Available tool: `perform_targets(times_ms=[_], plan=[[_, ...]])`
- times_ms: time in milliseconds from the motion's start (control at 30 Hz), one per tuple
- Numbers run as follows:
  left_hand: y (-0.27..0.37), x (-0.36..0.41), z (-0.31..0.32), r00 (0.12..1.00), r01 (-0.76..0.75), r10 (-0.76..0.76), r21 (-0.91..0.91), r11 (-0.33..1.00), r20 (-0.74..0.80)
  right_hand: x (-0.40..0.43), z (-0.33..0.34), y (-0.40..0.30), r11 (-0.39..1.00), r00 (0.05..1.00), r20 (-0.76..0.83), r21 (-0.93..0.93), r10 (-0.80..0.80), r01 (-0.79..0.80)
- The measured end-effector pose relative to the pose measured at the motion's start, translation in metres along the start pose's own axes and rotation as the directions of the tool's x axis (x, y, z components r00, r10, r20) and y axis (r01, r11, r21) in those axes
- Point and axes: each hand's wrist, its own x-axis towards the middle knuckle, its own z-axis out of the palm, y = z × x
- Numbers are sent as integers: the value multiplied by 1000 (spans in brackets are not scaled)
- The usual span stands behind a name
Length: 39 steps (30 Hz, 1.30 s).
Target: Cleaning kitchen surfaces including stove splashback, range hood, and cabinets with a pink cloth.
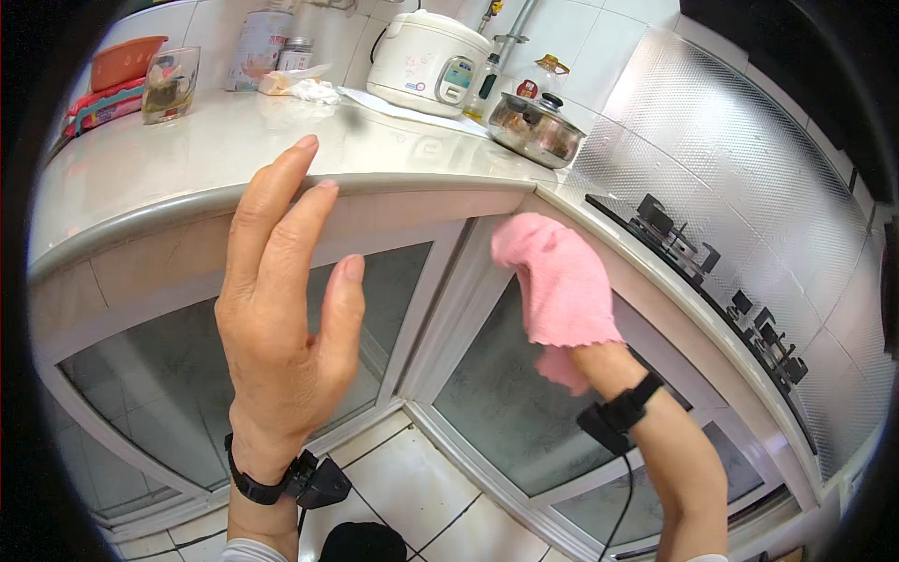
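My left hand is raised in front of the counter's rounded edge, its fingers apart and nothing in it. A pink cloth covers my right hand, so its fingers are hidden; only the wrist shows below the scalloped hem. That covered hand is at the inner corner of the cabinets, near the white frame of a glass-panelled door. How firmly it presses on the frame, if at all, I cannot tell. Each wrist wears a black strap with a small device.
On the pale countertop stand a drinking glass, a tin can, a white rice cooker and a lidded steel pot. A black gas hob lies along the right counter, beside silver foil sheeting. Tiled floor shows below.
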Motion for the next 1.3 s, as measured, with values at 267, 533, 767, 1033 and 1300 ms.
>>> perform_targets(times_ms=[267,533,767,1033,1300], plan=[[-2,0,-3,1000,10,-9,-30,1000,27,-19,-23,-6,995,994,23,-13,103,-103],[2,0,4,1000,-6,7,-38,999,22,-1,-6,16,986,995,56,-144,-80,88],[-7,-1,-4,996,-53,53,5,999,76,0,-24,-8,999,993,111,-16,-49,51],[-1,-1,-1,998,-40,39,7,999,43,-11,-19,0,994,982,165,-73,96,-85],[-14,-1,-5,993,-76,77,-8,997,91,-3,-13,10,997,988,130,-21,-77,81]])
